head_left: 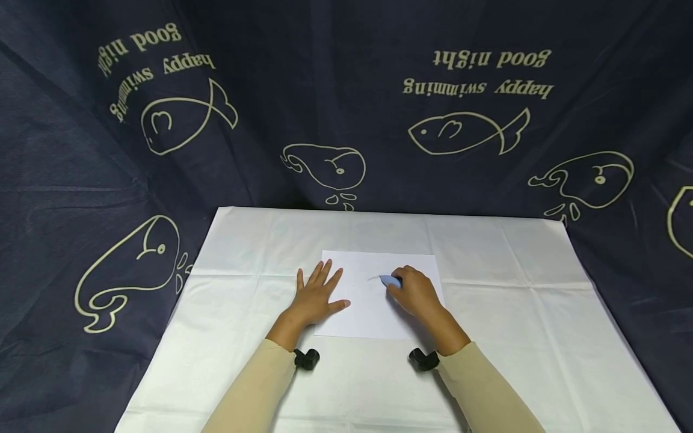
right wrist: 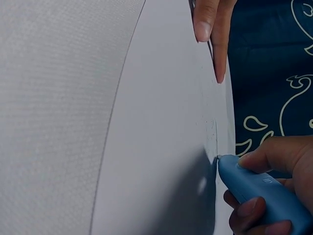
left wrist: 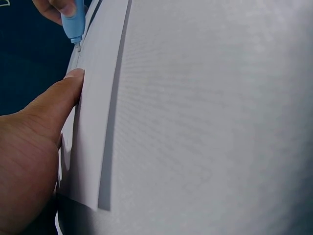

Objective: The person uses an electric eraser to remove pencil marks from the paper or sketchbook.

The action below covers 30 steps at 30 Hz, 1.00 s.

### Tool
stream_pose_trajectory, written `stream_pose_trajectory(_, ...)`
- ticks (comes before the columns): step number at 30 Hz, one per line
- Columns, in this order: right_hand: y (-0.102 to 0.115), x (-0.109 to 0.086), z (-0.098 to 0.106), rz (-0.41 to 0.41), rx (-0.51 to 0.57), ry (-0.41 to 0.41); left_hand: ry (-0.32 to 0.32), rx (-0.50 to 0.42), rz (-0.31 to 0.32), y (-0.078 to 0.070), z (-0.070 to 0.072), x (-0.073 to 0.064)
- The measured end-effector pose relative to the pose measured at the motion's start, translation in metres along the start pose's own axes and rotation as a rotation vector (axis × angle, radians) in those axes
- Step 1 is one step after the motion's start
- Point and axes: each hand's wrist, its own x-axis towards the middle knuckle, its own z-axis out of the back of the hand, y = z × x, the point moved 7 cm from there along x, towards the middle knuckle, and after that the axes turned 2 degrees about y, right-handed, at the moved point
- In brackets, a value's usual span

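A white sheet of paper [head_left: 368,319] lies on the cloth-covered table. My left hand [head_left: 316,300] rests on its left side with fingers spread, and the thumb [left wrist: 68,90] presses on the paper in the left wrist view. My right hand [head_left: 417,291] grips a blue electric eraser [right wrist: 264,196], its thumb along the top of the rounded body. The narrow tip points left and meets the paper at the end of a short grey line [head_left: 373,278]. Small dark specks [right wrist: 210,129] dot the paper beside that line in the right wrist view.
A creased white cloth [head_left: 514,325] covers the table. Behind and beside it hangs a dark blue curtain [head_left: 379,36] with fish and whale drawings. Black wrist cameras [head_left: 307,359] sit at both beige sleeves [head_left: 254,391].
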Motion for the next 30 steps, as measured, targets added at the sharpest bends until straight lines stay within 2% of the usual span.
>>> stream_pose_trajectory(7, 0.0014, -0.0005, 0.0003, -0.004, 0.023, 0.014, -0.013, -0.005, -0.005, -0.0018, 0.0026, -0.0011)
stream_pose_trajectory(13, 0.0010, 0.0008, 0.0011, 0.005, 0.001, -0.007, -0.022, -0.014, -0.010, -0.0031, 0.0043, -0.0017)
stream_pose_trajectory(19, 0.0012, 0.0001, -0.0005, -0.001, 0.021, 0.022, -0.017, -0.013, -0.010, -0.0020, 0.0030, -0.0014)
stream_pose_trajectory(30, -0.0039, 0.0018, 0.0022, -0.011, -0.002, -0.008, -0.023, -0.014, -0.017, -0.0023, 0.0029, -0.0012)
